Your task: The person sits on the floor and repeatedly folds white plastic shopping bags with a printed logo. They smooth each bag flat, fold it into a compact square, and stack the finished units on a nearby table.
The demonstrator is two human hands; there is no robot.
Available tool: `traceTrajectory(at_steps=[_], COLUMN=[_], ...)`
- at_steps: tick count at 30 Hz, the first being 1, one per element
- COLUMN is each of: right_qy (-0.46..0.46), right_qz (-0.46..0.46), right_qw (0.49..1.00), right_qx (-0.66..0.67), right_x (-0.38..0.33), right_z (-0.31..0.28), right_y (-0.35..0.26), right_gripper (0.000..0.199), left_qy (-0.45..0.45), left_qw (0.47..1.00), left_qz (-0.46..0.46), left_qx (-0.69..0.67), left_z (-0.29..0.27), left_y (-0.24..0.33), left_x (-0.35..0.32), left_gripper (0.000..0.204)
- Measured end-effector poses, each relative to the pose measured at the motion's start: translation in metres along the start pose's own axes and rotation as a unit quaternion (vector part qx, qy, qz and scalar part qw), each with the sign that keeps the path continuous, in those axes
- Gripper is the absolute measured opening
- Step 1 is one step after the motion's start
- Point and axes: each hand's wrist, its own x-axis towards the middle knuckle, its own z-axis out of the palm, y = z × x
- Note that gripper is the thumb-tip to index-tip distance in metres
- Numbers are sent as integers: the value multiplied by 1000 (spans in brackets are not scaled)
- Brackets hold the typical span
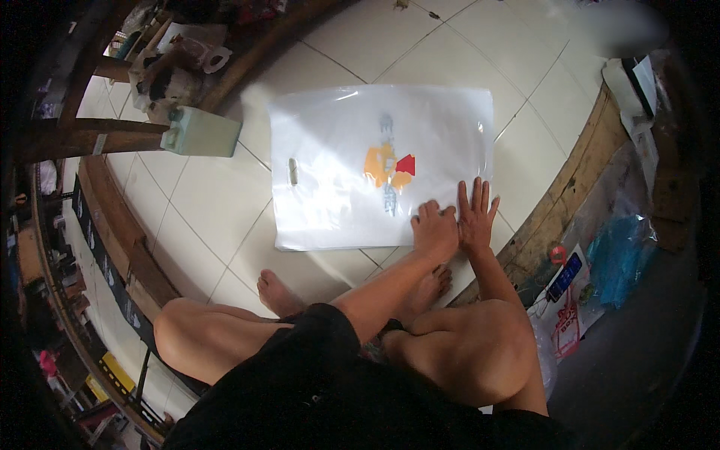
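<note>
A large white plastic bag lies flat on the tiles before me, its glossy surface catching the light. It has an oval handle hole near its left edge and an orange and red print around the middle. Whether it is one bag or a stack, I cannot tell. On its lower right part rests my left hand, closed, with the fingers curled down; anything inside them is hidden. Beside it, my right hand is open and presses flat near the bag's right edge, fingers stretched out.
A pale green jerrycan stands at the left by a wooden beam. Curved wooden edges border the tiled floor. A phone and blue plastic wrap lie to the right. My bare feet are close to the bag's near edge.
</note>
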Motion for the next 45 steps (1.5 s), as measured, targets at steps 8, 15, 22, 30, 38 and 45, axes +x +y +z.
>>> traceTrajectory(at_steps=[8,15,22,30,38,45], right_qy=[-17,-18,36,4,0,0], right_qz=[16,12,-19,-48,-77,-54], right_qw=[997,997,997,994,996,993], right_qx=[69,70,60,97,42,107], right_x=[1,3,56,97,98,99], right_z=[-16,-17,-42,-19,-12,-21], right_y=[-3,-4,-5,4,9,7], right_gripper=[76,76,74,81,78,78], left_qy=[53,101,88,107,-49,27], left_qw=[990,973,972,974,999,995], left_qz=[-116,-199,-211,-181,1,-86], left_qx=[59,56,62,89,-23,-48], left_z=[-76,-137,-141,-131,-37,-37], left_y=[-115,-201,-187,-155,14,-38], left_x=[-15,-26,-32,-10,85,94], left_gripper=[51,62,68,58,45,48])
